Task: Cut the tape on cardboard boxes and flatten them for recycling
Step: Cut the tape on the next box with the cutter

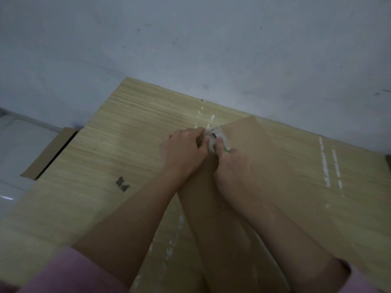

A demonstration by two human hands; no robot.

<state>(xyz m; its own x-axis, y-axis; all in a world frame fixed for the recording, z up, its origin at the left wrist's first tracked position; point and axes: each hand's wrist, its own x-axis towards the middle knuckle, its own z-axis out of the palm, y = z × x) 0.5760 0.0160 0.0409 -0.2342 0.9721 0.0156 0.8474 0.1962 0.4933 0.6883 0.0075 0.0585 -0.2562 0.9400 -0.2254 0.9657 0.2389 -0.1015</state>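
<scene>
A long brown cardboard box lies on the wooden table, running from the near edge toward the wall. At its far end sits a crumpled wad of clear tape. My left hand grips the box's far end, fingers curled at the tape. My right hand is curled round a small tool with a green part, its tip at the tape; the blade is hidden.
Another cardboard piece leans off the table's left edge above the tiled floor. A grey wall backs the table. White tape residue streaks and a dark mark lie on the tabletop.
</scene>
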